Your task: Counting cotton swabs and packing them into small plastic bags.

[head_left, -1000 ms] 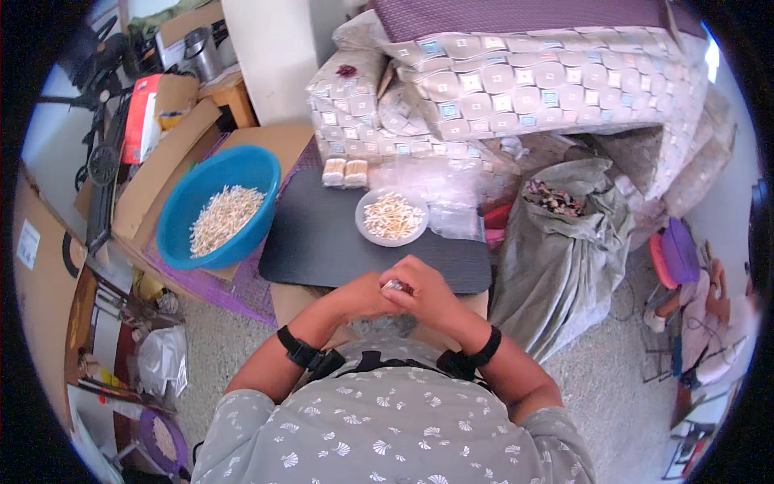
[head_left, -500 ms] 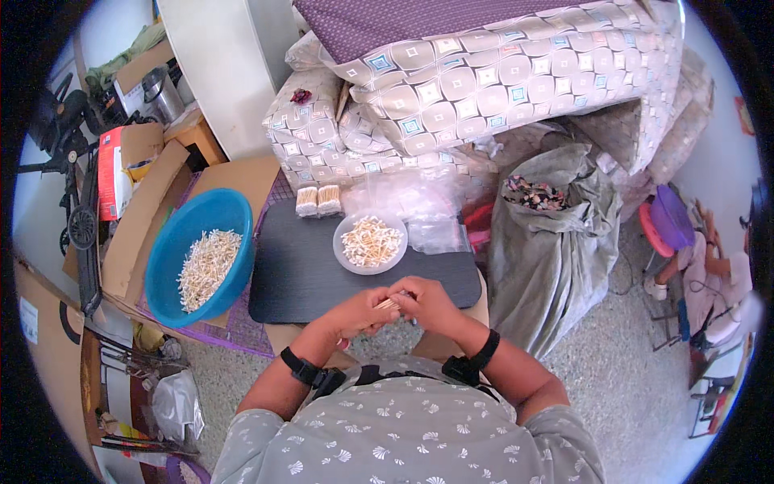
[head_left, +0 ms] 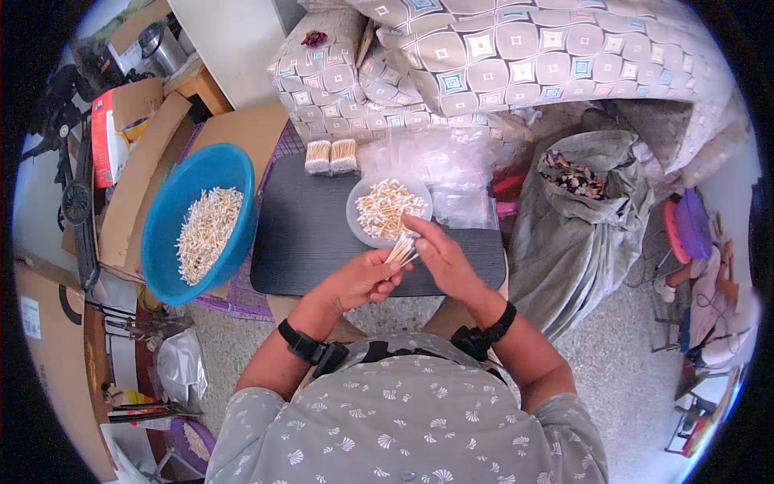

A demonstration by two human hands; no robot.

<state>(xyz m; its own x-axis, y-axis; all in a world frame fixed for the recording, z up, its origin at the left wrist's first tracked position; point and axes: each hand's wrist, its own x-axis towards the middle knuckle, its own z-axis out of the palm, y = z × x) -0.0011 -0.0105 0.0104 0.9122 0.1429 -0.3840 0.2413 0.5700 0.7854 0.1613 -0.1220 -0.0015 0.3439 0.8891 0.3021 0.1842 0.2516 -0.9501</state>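
My left hand (head_left: 365,278) is closed around a small bundle of cotton swabs (head_left: 401,252), their white tips fanned out toward the bowl. Beside the bundle is my right hand (head_left: 447,262), index finger stretched over the bowl's near rim and thumb apart from it, close to the swab tips. Nothing shows clearly between those fingers; the other fingers are partly hidden. The white bowl (head_left: 355,228) stands on the dark board (head_left: 302,250) and holds a loose heap of cotton swabs (head_left: 389,208).
Two packed bundles of swabs (head_left: 331,156) sit at the board's far edge, beside clear plastic bags (head_left: 463,173). A blue basin (head_left: 250,202) of swabs is at left. To the right slumps a grey-green sack (head_left: 576,258) of scraps. A patterned sofa (head_left: 548,68) stands behind; another person (head_left: 713,298) sits far right.
Both hands have moved up toward the bowl. My right hand has come off the swab bundle and its fingers have spread. The view has tilted nearer, shifting the scene upward.
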